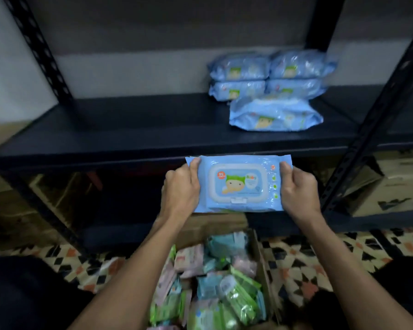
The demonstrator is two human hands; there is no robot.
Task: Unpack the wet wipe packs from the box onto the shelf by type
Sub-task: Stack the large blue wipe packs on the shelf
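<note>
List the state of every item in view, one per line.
Blue baby wet wipe pack with a flip lid: held in the air before the shelf edge, lid closed.
Left hand: grips the pack's left end.
Right hand: grips the pack's right end.
Five blue wipe packs: on the black metal shelf, four stacked in twos, one in front.
Brown cardboard box: open on the floor, holding mixed green, pink and blue packs.

Blue wet wipe packs on the shelf (129,129): five (275,115), four stacked two by two, one in front. One blue pack (239,184) in hand. Cardboard box (262,258): one; packs inside too jumbled to count.
</note>
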